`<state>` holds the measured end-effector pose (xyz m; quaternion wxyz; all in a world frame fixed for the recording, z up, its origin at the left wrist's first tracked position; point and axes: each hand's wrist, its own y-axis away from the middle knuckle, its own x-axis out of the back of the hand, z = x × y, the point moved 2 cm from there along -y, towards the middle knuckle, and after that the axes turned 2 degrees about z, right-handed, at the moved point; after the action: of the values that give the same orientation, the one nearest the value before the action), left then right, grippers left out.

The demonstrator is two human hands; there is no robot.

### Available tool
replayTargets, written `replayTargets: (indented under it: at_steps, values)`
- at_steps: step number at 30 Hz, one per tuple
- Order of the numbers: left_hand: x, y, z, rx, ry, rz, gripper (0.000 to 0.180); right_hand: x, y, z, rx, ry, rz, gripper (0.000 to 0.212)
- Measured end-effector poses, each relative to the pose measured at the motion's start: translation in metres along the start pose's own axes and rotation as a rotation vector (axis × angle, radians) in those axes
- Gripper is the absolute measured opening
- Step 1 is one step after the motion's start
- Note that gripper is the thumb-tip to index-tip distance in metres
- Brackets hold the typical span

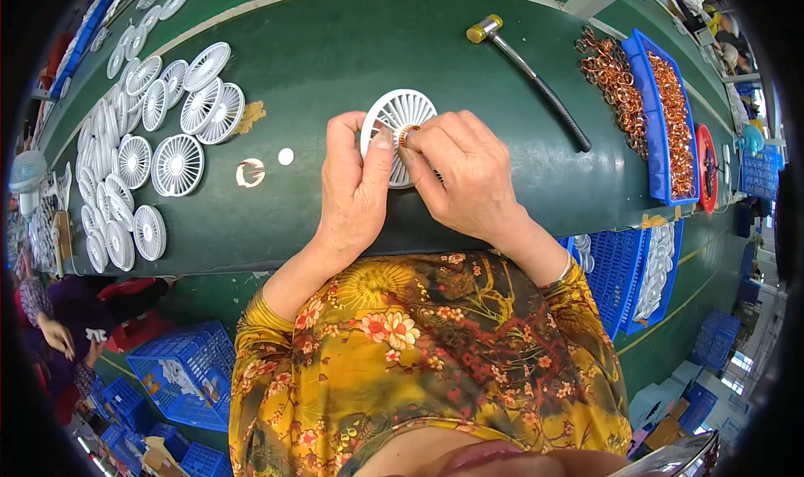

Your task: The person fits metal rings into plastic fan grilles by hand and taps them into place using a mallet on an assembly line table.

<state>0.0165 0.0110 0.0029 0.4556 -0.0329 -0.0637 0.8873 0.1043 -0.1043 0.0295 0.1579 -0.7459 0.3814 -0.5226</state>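
My left hand grips the left rim of a round white slatted plastic grille, tilted up above the green table. In my right hand, thumb and fingers pinch a small copper-coloured ring at the grille's middle. Whether the ring is seated on the hub or only touching it, I cannot tell. My right fingers cover the grille's right side. Left of my hands, a small white disc and a shiny curved piece lie on the table.
Many similar white grilles are heaped at the left. A hammer with a yellow head lies at the upper right. Beyond it are loose copper rings, a blue tray of rings and a red dish. Blue crates stand below the table edge.
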Motion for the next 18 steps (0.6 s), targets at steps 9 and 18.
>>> replayTargets:
  at_steps: [9, 18]
  values:
    - [-0.006, 0.000, 0.009, -0.029, -0.018, -0.016, 0.027, 0.002, 0.011, -0.001, -0.120, -0.009, 0.173, 0.024]
    - [0.010, -0.007, 0.013, 0.269, 0.457, -0.248, 0.036, 0.022, -0.012, 0.008, 0.198, -0.146, -0.067, 0.028]
